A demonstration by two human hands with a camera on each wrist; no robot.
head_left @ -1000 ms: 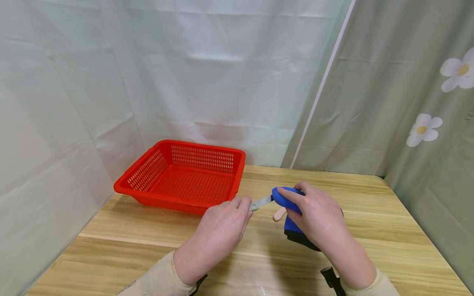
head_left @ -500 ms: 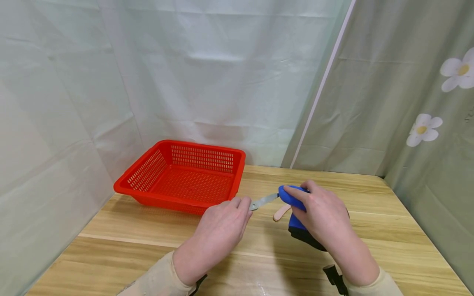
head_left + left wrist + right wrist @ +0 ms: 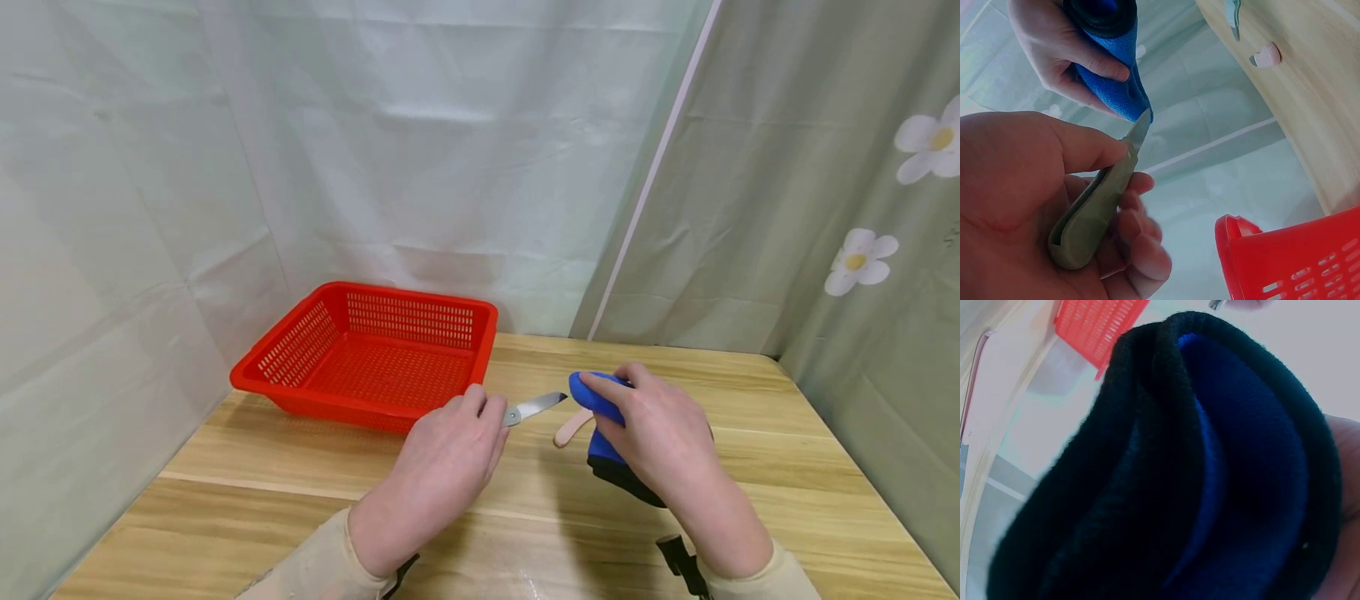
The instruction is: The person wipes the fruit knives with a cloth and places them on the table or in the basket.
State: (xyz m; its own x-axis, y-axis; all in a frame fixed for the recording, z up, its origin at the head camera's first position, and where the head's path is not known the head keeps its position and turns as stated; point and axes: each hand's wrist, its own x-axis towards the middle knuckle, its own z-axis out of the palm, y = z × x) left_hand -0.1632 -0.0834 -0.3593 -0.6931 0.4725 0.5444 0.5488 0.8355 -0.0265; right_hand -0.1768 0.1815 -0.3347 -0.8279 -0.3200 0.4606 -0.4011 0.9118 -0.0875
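Observation:
My left hand (image 3: 453,458) grips a folding knife (image 3: 1094,212) by its green-grey handle, thumb along the side. Its blade (image 3: 542,405) is out and points right, the tip dark in the head view. A blue cloth (image 3: 600,396) with a black border is bunched in my right hand (image 3: 663,425), thumb and fingers pinching its upper fold. The cloth sits just right of the blade tip, its black edge hanging down. Black-trimmed folds of the cloth (image 3: 1247,425) fill most of the right wrist view.
Behind the cloth, a pink-handled knife (image 3: 1267,56) lies on the wooden table (image 3: 300,517); a pale blue one (image 3: 1233,17) lies beyond it. A red plastic basket (image 3: 360,412) stands at the back left. Curtains (image 3: 450,167) enclose the table's back and sides.
My right hand has drawn the cloth rightward along the blade and off its tip, so the whole blade now shows. My left hand has stayed nearly in place.

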